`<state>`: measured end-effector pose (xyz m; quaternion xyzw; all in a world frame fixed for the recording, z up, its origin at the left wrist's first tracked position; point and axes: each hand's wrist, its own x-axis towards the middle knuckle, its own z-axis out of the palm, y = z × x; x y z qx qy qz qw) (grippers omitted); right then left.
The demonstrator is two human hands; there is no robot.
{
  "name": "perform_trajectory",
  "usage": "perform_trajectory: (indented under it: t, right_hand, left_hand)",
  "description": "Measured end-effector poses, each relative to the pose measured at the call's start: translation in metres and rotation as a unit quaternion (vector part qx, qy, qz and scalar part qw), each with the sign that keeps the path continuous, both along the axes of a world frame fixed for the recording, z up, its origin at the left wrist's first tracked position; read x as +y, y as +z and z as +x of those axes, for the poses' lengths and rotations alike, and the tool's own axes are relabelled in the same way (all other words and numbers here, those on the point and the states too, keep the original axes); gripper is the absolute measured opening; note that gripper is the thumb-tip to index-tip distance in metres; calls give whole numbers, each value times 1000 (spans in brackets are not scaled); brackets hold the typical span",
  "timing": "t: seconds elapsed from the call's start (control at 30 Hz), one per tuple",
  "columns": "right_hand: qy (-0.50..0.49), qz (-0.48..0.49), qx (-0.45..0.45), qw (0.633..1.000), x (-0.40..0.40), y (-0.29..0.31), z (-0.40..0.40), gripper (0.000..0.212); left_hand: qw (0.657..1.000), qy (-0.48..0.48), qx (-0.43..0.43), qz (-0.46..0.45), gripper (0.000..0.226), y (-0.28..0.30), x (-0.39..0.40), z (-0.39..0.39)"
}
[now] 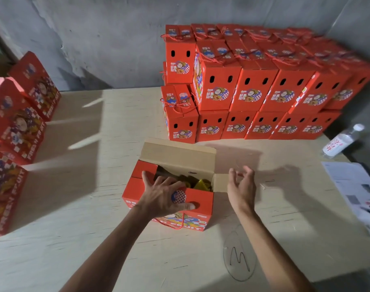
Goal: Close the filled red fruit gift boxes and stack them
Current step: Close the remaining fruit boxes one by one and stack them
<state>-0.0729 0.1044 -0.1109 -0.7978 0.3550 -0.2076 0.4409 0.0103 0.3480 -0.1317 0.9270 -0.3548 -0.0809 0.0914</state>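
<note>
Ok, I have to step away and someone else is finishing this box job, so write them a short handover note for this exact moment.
Left hand: flat, pressing the near flap of the open box down.
Right hand: in the air by the box's right side, fingers loosely spread, holding nothing.
Box: mid-table, fruit visible inside, far flap up and right flap folded outward.
Done: many closed boxes in the stack at the back right.
Left: fold the flaps shut, add this box to the stack, then see to the row of boxes at the left edge.

Packing room: stacked gift boxes; bare concrete wall.
</note>
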Motion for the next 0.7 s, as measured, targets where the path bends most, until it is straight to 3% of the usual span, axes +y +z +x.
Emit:
perform_trajectory:
  t: [0.13,0.2,0.33,0.43,0.6,0.7]
  right_hand:
    - [52,39,-75,995,28,2,1,41]
    - [138,-22,-64,988,42,-4,-1,49]
    - [218,-154,-89,959,47,-26,-1,20]
    - [219,-85,-85,968,46,-28,2,29]
    - [177,23,-29,983,36,-33,15,87]
    - [199,136,-56,969,31,-38,18,97]
  left_hand:
    - [997,51,-31,-40,75,-2,-7,-5]
    - [993,81,-62,-63,68,-7,-8,-9]
    - [991,105,-64,-60,68,-11,-12,-8]
    - [986,131,-77,-67,64,-10,-13,-9]
    - [986,136,-75,-68,69,-10,-13,-9]
    - [986,133,-73,-67,71,-9,-12,-10]
